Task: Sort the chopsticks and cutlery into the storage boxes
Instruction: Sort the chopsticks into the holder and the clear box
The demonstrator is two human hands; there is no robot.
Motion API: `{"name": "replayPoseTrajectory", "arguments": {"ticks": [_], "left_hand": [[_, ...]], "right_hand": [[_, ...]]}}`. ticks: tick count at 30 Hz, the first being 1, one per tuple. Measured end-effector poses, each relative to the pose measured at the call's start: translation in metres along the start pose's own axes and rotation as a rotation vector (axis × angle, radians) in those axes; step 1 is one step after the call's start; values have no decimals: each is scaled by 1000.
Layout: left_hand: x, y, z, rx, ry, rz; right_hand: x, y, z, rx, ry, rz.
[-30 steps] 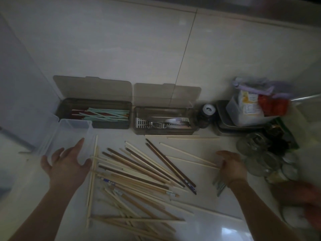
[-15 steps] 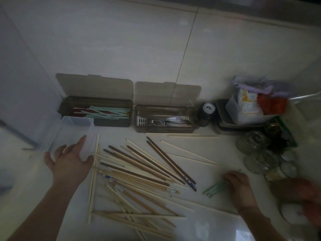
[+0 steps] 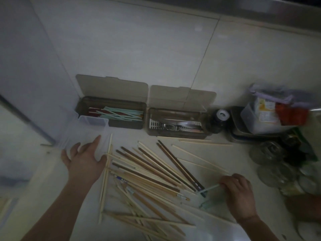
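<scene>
i can't read any text here; the printed label on the clear container (image 3: 265, 113) is too blurred.

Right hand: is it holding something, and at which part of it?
The right hand pinches pale green chopsticks at their right end, low over the counter. The exact grip is blurred. The left hand holds nothing.

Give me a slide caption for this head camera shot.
Right hand gathers green chopsticks beside a wooden chopstick pile; two storage boxes wait open.
</scene>
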State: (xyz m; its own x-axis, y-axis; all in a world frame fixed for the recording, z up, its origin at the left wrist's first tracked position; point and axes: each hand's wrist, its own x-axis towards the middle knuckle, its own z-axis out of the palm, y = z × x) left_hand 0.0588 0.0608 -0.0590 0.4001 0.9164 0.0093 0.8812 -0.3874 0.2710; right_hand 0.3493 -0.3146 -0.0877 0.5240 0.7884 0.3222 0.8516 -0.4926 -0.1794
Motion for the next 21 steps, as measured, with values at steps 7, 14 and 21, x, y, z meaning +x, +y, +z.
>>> {"name": "replayPoseTrajectory", "arguments": {"ticks": [7, 14, 21], "left_hand": [[0, -3, 3, -4, 38, 28], [0, -4, 1, -27, 21, 16], [0, -5, 9, -61, 110, 58]], "right_hand": [[129, -100, 5, 378, 30, 42], [260, -204, 52, 409, -250, -216], [324, -250, 111, 154, -602, -187]]}}
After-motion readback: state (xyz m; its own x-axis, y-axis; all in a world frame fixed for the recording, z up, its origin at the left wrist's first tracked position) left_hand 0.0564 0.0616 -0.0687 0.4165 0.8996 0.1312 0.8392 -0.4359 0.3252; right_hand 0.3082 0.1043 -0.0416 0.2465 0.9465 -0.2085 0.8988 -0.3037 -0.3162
